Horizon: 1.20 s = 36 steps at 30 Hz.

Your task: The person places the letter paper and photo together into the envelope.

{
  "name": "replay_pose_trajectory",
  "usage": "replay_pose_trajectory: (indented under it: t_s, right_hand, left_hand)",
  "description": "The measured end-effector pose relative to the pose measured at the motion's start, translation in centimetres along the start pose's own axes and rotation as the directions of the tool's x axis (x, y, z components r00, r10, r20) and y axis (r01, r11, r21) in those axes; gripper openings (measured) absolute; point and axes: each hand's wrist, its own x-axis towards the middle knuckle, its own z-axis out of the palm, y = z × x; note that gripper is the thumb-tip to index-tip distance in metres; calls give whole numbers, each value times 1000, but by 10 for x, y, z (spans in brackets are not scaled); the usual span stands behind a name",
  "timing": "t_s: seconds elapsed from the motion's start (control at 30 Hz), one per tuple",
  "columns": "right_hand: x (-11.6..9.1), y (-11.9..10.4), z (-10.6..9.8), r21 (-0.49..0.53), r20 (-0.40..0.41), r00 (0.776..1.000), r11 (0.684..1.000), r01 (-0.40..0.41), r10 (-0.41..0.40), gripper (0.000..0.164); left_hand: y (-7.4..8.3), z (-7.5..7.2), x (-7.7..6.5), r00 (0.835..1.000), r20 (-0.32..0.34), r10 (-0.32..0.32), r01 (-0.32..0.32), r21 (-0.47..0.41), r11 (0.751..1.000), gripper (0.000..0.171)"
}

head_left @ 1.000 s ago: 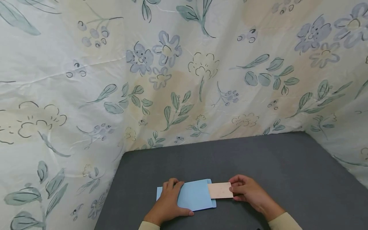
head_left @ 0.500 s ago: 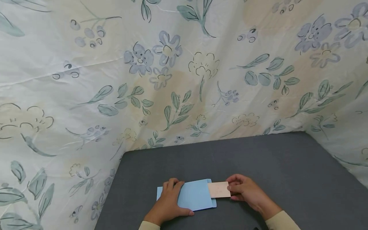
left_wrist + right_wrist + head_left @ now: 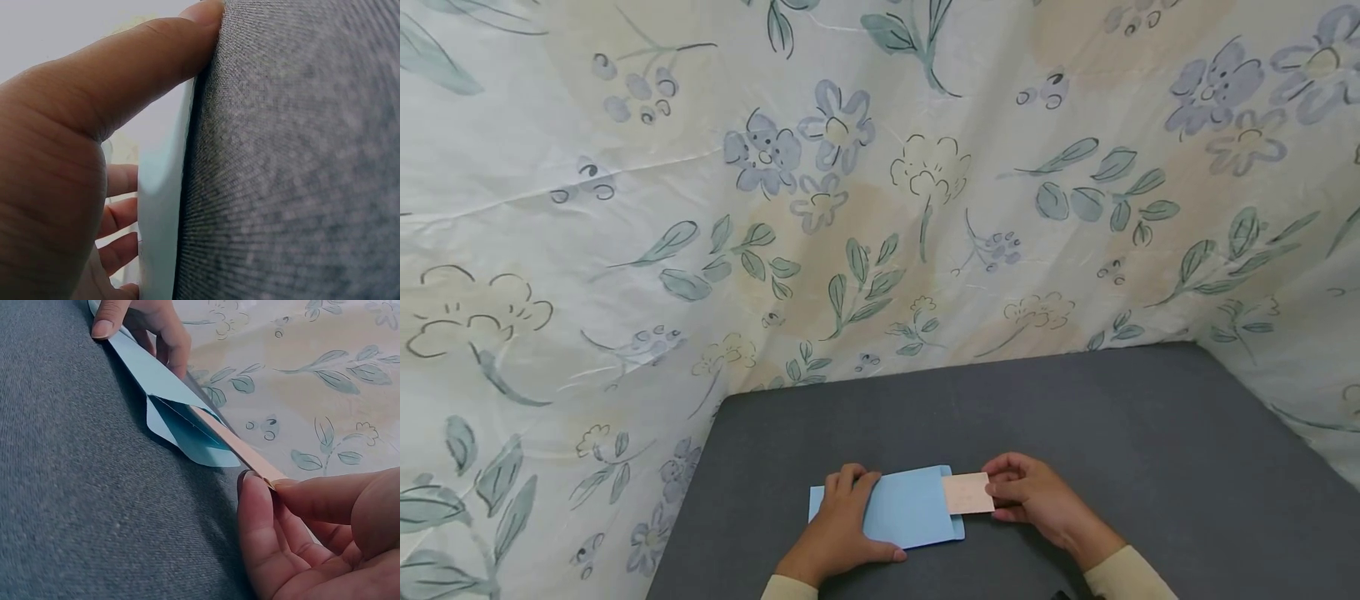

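A light blue envelope (image 3: 913, 508) lies on the dark grey table, its mouth facing right. My left hand (image 3: 846, 525) grips it across the left part, thumb at the near edge and fingers over the far edge. From the mouth sticks a pale pink card (image 3: 967, 494), its left part hidden inside. Thumb and fingers of my right hand (image 3: 1037, 504) pinch the card's right end. In the right wrist view the envelope (image 3: 156, 372) gapes, with its flap (image 3: 200, 451) spread below the card (image 3: 250, 453). The left wrist view shows the envelope's near side (image 3: 162, 181) between thumb and fingers.
The grey table (image 3: 1075, 417) extends behind and to the right of the hands. A floral curtain (image 3: 925, 250) hangs along its back and both sides. A small dark object (image 3: 1062, 595) shows at the bottom edge beside the right sleeve.
My right hand has moved left in small steps, and less of the pink card shows outside the envelope. The left hand and envelope have stayed in place.
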Motion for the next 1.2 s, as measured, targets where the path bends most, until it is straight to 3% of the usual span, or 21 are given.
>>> replay_pose_trajectory:
  t_s: [1.2]
  right_hand:
    - [15,6,26,-25,14,1000,999,22,-21,26]
  left_hand:
    - [0,-7,4,1000,8,14,-14,-16,1000,115]
